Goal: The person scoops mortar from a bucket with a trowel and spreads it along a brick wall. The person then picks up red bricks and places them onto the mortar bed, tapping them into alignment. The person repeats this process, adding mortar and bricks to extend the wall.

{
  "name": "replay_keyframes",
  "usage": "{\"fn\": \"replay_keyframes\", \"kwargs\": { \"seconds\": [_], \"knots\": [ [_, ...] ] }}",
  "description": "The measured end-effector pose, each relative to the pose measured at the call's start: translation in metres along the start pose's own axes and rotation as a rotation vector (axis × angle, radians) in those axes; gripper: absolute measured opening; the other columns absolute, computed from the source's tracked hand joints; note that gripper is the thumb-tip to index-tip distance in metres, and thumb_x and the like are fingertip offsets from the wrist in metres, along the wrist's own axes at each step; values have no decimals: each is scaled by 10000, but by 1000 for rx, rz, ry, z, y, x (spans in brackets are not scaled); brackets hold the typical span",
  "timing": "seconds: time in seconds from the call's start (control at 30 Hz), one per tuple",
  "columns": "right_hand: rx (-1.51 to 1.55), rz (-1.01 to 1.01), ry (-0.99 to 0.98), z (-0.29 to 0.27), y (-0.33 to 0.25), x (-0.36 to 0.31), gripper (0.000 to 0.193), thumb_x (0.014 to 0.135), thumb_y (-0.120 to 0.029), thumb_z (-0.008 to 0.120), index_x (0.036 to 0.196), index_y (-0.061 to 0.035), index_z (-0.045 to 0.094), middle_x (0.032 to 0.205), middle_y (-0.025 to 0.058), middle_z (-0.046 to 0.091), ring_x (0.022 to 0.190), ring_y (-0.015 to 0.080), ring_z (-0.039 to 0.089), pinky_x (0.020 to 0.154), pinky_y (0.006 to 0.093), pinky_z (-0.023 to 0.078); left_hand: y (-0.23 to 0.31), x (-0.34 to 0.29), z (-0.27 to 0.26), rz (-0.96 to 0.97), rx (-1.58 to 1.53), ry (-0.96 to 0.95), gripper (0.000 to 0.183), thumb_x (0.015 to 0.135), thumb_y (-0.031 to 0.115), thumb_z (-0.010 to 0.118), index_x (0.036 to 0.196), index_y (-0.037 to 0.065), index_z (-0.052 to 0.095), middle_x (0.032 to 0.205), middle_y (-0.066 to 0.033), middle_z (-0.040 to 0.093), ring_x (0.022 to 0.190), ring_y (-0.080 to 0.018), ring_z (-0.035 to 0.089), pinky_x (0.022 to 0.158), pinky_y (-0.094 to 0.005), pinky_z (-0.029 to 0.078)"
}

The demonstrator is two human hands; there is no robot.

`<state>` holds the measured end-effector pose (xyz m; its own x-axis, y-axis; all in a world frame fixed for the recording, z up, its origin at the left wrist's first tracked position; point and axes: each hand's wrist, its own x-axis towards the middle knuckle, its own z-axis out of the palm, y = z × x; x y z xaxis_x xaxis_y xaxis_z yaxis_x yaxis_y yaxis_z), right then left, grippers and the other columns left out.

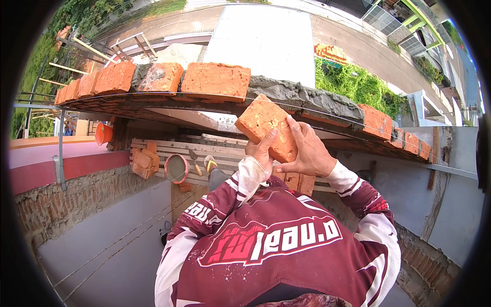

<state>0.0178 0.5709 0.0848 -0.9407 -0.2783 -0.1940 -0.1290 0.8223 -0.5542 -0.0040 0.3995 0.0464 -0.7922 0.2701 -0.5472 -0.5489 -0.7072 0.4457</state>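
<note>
1. The fingers (296, 129) of both hands were clamped on one brick: the right hand (314, 153) had its fingers along the right edge and its thumb by the lower end, while the left hand (259, 152) pressed its thumb to the near left side. The left hand's other fingers were hidden from where I stood.
2. Largest was the brick wall (215, 82), which ran right across in front of the person, orange bricks along its top with grey mortar between some of them.
3. Below it, on the near side, lay a slatted plank platform (230, 149).
4. A long-sleeved maroon and white jersey (286, 215) covered the person's trunk and arms.
5. A rough grey mortar bed (307, 99) filled a gap between the wall's top bricks, just beyond the hands.
6. A brick pile (143, 163) sat on the platform's left part.
7. Beside that pile stood a round mortar bucket (177, 168), grey mix inside.
8. The held orange clay brick (268, 128) was tilted in front of the wall, near the mortar bed; I could not tell whether it touched the wall.
9. A trowel (197, 168) lay between the bucket and the person's sandalled foot (210, 163).
10. Thinnest was a pale string line (153, 93), stretched along the wall's near side.
</note>
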Motion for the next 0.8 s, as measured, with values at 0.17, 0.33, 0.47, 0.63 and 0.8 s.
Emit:
{"fn": "replay_keyframes", "kwargs": {
  "seconds": [0.17,0.33,0.47,0.63,0.8],
  "knots": [
    [123,-103,234,-45,58,3,1169,600,-387,866,1544,-8,291,1315,245,490,1215,408,492,1052,500,410,-15,29,34,-155,160,-274,678,882,209,810,1431,97,428,1429,-98,525,1313,-256,532,1061,-494,460],
    [-120,-80,252,-75,96,30,1066,604,-362,861,1514,-78,385,1360,231,488,1257,399,480,1081,485,392,-4,46,-26,-362,497,-229,629,928,251,758,1439,50,451,1434,-126,541,1298,-272,546,1047,-476,447],
    [-82,-181,190,-84,107,60,1029,603,-372,859,1501,-124,422,1360,208,496,1245,397,485,1075,486,398,37,44,-156,-268,483,55,495,972,194,690,1409,69,493,1345,-126,619,1203,-275,630,947,-439,528],
    [-97,-258,101,-84,108,87,1031,594,-363,860,1499,-115,434,1349,219,492,1240,401,484,1071,489,404,86,-11,-329,-2,811,602,462,913,236,760,1314,91,582,1134,-28,682,946,-180,692,669,-293,509],
    [-105,-300,59,-87,107,96,1029,584,-363,857,1489,-96,446,1360,242,479,1249,414,476,1081,494,400,73,-91,-399,-70,837,902,401,894,221,766,1231,49,634,981,-45,692,751,-129,652,506,-263,449]
  ]
}}
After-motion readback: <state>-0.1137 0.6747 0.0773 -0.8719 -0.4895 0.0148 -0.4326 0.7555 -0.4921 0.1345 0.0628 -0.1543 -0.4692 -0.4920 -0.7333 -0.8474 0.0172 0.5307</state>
